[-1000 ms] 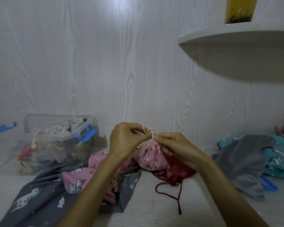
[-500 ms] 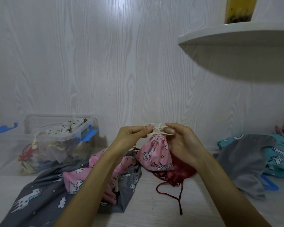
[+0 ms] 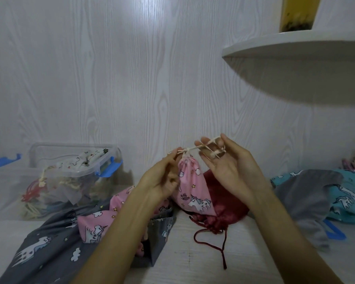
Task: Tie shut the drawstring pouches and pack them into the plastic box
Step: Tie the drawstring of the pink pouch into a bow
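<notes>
Since half a second ago the right hand [image 3: 230,171] has drawn away from the gathered neck of the pink unicorn pouch [image 3: 193,189], carrying the cream drawstring [image 3: 195,148] out to the right, while the left hand [image 3: 162,181] has stayed at the neck.

Head view: the right hand's fingers are spread, palm toward the camera, with the cord looped across the fingertips [image 3: 199,143] and a small knot of cord lying against them. The left hand pinches the cord's other end at the pouch's cinched top; the exact grip is hard to make out behind the knuckles. The pouch hangs between both hands above the white table [image 3: 203,255], in front of a dark red satin pouch [image 3: 225,203] whose red cord trails toward the camera. A grey unicorn-print cloth [image 3: 49,240] and another pink pouch [image 3: 98,222] lie at left. The clear plastic box [image 3: 70,179] with blue clips stands at far left against the wall, already holding pouches. Teal and grey fabrics [image 3: 320,193] are heaped at right, under a white shelf [image 3: 295,46].
</notes>
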The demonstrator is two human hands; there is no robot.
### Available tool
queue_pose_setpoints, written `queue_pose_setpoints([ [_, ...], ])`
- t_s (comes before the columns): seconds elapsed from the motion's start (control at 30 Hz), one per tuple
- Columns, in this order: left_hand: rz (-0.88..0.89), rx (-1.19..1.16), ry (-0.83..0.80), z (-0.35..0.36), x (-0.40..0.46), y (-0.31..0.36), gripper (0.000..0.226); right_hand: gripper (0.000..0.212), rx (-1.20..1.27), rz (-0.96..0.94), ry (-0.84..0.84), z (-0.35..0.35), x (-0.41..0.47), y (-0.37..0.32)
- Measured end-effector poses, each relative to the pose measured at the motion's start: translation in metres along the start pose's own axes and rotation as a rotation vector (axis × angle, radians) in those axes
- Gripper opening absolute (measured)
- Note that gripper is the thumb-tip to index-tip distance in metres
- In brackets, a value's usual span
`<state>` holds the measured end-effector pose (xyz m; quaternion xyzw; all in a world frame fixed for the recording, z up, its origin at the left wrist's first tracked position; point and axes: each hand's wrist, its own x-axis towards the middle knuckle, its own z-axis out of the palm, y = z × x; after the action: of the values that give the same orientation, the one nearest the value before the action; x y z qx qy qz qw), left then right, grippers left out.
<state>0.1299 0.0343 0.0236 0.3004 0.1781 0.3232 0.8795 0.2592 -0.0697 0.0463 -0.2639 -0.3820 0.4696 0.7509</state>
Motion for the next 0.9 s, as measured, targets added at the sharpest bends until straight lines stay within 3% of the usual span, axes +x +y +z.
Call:
queue_pose_setpoints([
  [0.07,0.021,0.009,0.062,-0.002,-0.001,0.004,0.016,0.031,0.161,0.003,0.048,-0.006,0.003,0.005],
  [0.17,0.044,0.097,0.122,-0.009,0.0,0.006,0.018,0.033,0.129,0.041,0.194,-0.021,0.008,0.016],
  [0.3,0.125,0.403,0.157,-0.013,0.005,-0.005,0.017,0.028,-0.394,0.081,0.29,-0.028,0.012,0.028],
  [0.37,0.183,0.567,0.164,-0.011,0.002,-0.007,0.015,0.014,-0.69,0.117,0.237,-0.024,0.008,0.028],
  [0.53,0.313,0.763,0.215,-0.014,-0.003,0.0,0.016,0.017,-1.154,0.154,0.146,-0.021,0.003,0.025],
  [0.63,0.311,0.831,0.236,-0.018,-0.004,0.003,0.019,0.014,-1.193,0.075,0.169,-0.021,0.004,0.024],
  [0.8,0.139,1.143,0.148,-0.009,-0.012,0.005,0.051,0.011,-1.163,0.029,0.179,-0.021,0.005,0.023],
  [0.9,0.212,1.206,0.087,-0.011,-0.011,0.009,0.041,0.009,-1.159,0.059,0.161,-0.019,0.005,0.022],
])
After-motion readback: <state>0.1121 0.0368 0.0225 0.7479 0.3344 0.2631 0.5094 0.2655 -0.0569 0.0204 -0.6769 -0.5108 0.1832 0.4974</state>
